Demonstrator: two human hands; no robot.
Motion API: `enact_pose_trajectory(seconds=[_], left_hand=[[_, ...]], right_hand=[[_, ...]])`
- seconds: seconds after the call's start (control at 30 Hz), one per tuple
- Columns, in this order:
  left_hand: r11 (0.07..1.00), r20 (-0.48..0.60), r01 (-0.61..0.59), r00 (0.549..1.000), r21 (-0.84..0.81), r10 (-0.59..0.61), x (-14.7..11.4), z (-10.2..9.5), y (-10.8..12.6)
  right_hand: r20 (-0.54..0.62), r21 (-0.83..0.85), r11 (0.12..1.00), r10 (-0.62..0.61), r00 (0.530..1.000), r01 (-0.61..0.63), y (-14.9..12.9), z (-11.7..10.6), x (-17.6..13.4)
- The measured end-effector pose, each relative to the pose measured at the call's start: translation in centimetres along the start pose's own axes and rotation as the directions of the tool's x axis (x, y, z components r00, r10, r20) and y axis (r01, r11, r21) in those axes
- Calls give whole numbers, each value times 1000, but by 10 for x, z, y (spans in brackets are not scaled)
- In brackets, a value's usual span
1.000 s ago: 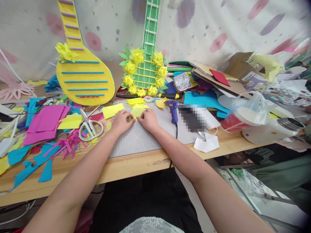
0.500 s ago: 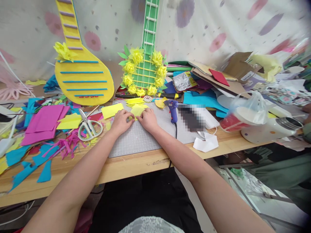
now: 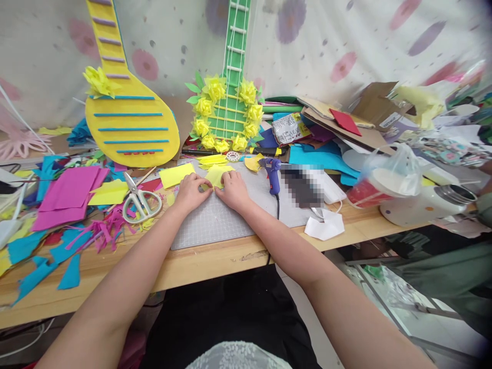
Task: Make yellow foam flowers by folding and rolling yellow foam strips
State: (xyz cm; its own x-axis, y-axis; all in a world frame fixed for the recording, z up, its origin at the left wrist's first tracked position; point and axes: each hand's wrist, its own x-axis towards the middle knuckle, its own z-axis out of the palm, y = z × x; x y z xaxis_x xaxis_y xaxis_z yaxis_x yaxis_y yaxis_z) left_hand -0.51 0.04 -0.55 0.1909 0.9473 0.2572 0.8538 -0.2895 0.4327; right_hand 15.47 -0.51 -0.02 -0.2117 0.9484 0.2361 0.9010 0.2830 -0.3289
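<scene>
A small piece of yellow paper [image 3: 216, 175] lies on the grey cutting mat [image 3: 207, 225] between my hands. My left hand [image 3: 192, 193] pinches its near left edge, thumb and fingertips together. From the other side, my right hand [image 3: 233, 190] grips the near edge with bent fingers, close to the left fingertips. Another yellow sheet [image 3: 177, 176] rests beside my left hand, and yellow petal pieces [image 3: 212, 160] lie just behind. White-handled scissors [image 3: 141, 205] lie open to the left. A purple glue gun [image 3: 273, 177] is right of my right hand.
Behind stand a yellow paper lute shape [image 3: 132, 120] and a green one [image 3: 226, 120] ringed with yellow flowers. Magenta sheets [image 3: 69, 197] and blue scraps cover the left. A lidded cup [image 3: 384, 187] in a plastic bag and a white bottle [image 3: 418, 207] lie to the right.
Both hands stay at the yellow paper with almost the same grip. My right fingers have shifted slightly along it, and the whole view has moved a little.
</scene>
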Motion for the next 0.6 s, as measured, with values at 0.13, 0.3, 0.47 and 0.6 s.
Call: enact_pose_trajectory(seconds=[0.13,0.3,0.47,0.6], left_hand=[[1000,1,4,1000,-3,-4,0,0,1],[1000,-14,22,1000,14,-22,-1,0,3],[998,-31,54,998,36,-53,1,3,8],[996,-25,87,996,32,-86,2,3,9]], right_hand=[[2,18,999,41,999,-41,8,-4,1],[-27,89,996,-12,1000,14,10,-3,0],[-15,88,993,-82,997,83,6,4,0],[7,95,994,-48,999,48,6,4,0]])
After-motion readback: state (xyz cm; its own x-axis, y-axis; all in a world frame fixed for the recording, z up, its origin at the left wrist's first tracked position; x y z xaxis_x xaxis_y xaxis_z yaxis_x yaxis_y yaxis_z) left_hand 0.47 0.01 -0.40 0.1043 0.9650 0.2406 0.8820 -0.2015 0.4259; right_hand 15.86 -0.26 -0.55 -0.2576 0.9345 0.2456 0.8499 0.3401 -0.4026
